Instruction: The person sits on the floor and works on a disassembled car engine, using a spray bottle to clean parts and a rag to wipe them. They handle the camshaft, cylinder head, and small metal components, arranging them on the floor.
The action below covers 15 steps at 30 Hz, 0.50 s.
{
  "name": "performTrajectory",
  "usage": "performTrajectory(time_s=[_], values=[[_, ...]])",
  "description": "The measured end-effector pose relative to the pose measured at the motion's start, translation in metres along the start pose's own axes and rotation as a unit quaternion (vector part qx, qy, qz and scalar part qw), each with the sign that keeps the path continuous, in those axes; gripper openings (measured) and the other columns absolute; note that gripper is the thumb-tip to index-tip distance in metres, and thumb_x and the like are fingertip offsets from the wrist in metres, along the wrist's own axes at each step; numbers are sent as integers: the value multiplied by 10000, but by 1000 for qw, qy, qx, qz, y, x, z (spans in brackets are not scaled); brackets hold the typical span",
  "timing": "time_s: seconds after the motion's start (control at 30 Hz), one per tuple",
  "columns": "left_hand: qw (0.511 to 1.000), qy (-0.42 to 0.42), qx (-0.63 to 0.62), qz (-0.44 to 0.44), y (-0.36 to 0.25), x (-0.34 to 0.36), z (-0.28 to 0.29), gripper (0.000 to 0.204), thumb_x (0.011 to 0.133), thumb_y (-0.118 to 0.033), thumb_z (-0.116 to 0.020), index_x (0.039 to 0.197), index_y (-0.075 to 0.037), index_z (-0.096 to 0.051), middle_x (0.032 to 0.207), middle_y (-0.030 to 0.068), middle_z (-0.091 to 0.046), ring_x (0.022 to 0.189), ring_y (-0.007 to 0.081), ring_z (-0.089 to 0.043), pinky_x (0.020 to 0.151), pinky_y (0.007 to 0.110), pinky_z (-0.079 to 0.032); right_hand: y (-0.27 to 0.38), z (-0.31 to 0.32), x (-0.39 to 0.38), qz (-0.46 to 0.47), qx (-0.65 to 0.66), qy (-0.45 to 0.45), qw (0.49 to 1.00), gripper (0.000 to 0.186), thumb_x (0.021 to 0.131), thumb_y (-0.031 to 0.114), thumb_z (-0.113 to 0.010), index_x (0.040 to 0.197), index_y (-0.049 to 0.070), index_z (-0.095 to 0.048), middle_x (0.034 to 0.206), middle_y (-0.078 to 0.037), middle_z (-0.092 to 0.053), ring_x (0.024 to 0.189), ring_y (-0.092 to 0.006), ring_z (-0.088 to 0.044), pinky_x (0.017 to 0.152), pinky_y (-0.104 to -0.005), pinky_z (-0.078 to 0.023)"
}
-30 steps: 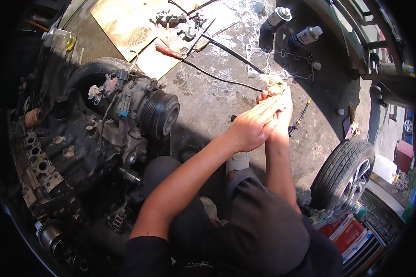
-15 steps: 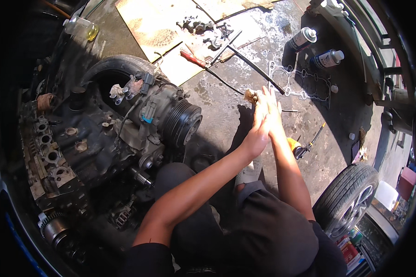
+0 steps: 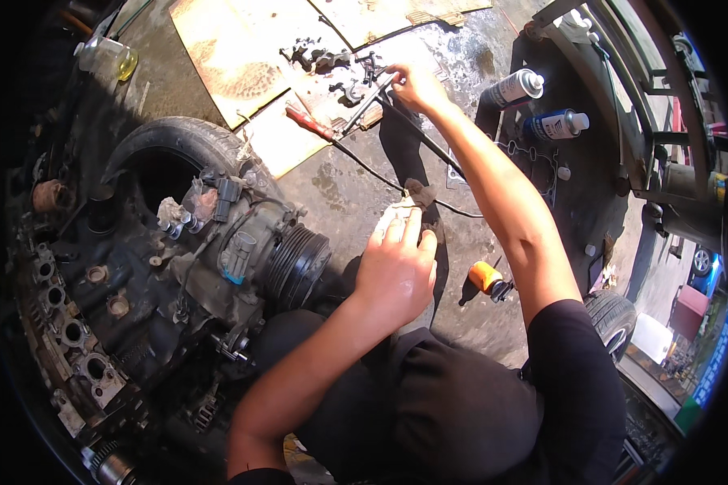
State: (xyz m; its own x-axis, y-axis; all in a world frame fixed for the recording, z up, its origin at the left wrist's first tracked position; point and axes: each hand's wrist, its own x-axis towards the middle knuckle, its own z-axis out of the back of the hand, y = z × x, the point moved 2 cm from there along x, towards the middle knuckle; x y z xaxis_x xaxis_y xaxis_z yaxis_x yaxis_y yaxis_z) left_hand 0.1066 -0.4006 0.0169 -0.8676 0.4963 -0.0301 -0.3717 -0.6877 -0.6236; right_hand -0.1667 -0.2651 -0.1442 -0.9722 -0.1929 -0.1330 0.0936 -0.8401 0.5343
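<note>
Hands are separating: right hand [image 3: 419, 87] is reaching forward, fingers closing on a grey bar's [image 3: 367, 110] upper end, near the red-handled tool [image 3: 308, 121]. Left hand [image 3: 395, 271] is pinching the crumpled rag [image 3: 419, 193] above the floor [image 3: 319, 182]. Two-handed rag work is apparently pausing.

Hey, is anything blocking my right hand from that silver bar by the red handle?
Nothing visible: your right hand is at the far end of the silver bar. A black bar slants off nearby, but not between them.
</note>
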Motion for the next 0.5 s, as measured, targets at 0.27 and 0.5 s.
performTrajectory(time_s=[0.27, 0.5], values=[[998, 42, 42, 18, 30, -1, -38, 426, 805, -232, -684, 1143, 23, -641, 1260, 258, -617, 1111, 339, -632, 877, 439, -500, -2, -18, 44, -21, -78, -92, 993, 348, 860, 164, -664, 1204, 122, -684, 1097, -129, -724, 1070, -309, -672, 950, -403, -521], [992, 125, 2, 22, 31, 6, -55, 401, 854, -272, -658, 1170, -26, -626, 1086, 171, -657, 959, 309, -651, 841, 452, -501, 53, -28, 80, 105, -27, -93, 990, 447, 891, 310, -692, 1285, 115, -610, 1312, -195, -585, 1164, -369, -602, 1013, -419, -482]])
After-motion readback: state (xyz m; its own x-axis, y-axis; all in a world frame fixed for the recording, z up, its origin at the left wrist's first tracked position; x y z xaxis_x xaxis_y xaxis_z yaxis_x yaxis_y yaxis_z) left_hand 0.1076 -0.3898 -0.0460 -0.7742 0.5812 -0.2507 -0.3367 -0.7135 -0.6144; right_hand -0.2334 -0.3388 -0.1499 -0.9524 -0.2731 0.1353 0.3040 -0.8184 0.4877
